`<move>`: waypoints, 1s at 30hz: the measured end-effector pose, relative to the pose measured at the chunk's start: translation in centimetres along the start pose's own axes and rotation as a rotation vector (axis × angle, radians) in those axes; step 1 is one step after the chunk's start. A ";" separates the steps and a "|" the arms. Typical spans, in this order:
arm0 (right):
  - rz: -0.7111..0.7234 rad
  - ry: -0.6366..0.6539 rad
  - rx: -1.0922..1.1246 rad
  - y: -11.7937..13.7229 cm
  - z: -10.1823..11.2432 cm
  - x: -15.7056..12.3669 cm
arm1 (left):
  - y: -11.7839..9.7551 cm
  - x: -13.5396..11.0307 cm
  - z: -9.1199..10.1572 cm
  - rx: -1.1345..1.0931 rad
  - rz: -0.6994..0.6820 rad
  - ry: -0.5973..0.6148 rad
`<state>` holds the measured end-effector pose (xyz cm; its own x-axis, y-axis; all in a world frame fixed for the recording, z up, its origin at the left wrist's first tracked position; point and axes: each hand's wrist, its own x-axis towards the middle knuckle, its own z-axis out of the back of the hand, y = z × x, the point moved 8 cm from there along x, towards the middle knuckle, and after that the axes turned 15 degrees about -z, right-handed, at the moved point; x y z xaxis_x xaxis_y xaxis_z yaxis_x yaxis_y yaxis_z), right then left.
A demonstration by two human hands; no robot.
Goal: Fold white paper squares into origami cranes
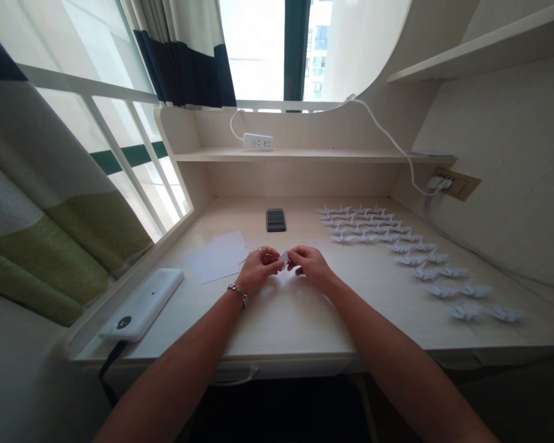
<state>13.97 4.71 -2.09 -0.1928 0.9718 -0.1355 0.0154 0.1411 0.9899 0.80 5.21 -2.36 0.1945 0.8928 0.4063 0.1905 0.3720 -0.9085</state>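
Observation:
My left hand [258, 268] and my right hand [310, 264] meet over the middle of the pale wooden desk [286, 314]. Both pinch a small folded piece of white paper [284, 258] between their fingertips. A metal bracelet circles my left wrist. A stack of white paper sheets [218, 256] lies just left of my left hand. To the right, several white folded paper cranes [397, 243] stand in rows that run from the desk's back to its front right.
A small dark flat object [276, 219] lies behind my hands. A white device [141, 304] with a cable rests at the desk's left front edge. A white power strip [258, 141] sits on the shelf behind, its cord running to a wall socket [444, 183].

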 end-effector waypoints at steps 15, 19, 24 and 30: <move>0.038 -0.071 -0.053 0.1 0.2 0.0 | -0.5 0.2 1.2 0.372 -0.023 -0.009; 0.050 -0.096 -0.044 0.0 0.3 0.1 | -0.6 0.1 0.3 0.309 -0.010 0.045; 0.058 -0.113 -0.075 0.1 0.3 0.0 | -0.9 0.1 0.0 0.303 -0.012 0.040; 0.052 -0.119 -0.050 0.1 0.5 0.1 | -0.5 0.1 0.1 0.240 -0.011 0.026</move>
<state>14.41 4.86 -2.03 -0.0752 0.9936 -0.0848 -0.0272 0.0830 0.9962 0.66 5.14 -1.90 0.2187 0.8825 0.4163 -0.0408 0.4345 -0.8997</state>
